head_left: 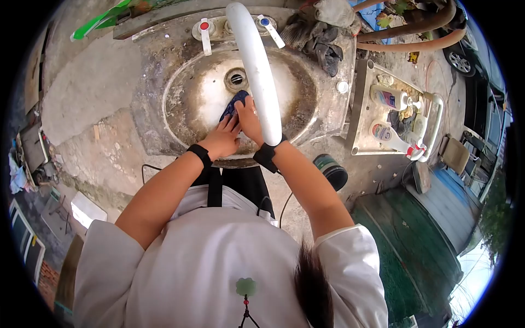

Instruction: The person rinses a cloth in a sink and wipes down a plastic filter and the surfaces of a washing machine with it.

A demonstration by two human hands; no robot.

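A dark blue, cloth-like piece (235,105) lies against the basin wall of the stained sink (298,93), just below the drain (237,80). My right hand (250,119) presses its fingers on the piece and appears to grip it. Beside it, my left hand (221,139) reaches in with fingers stretched out, touching the lower end of the piece close to my right fingers. A thick white spout (256,71) arches over the basin and hides part of my right hand and wrist.
Behind the basin are the red-marked tap handle (205,38) and blue-marked handle (272,31). Dark gloves (322,46) lie at the sink's back right corner. A cart (365,109) with several bottles stands to the right. A dark bucket (331,171) sits below the sink.
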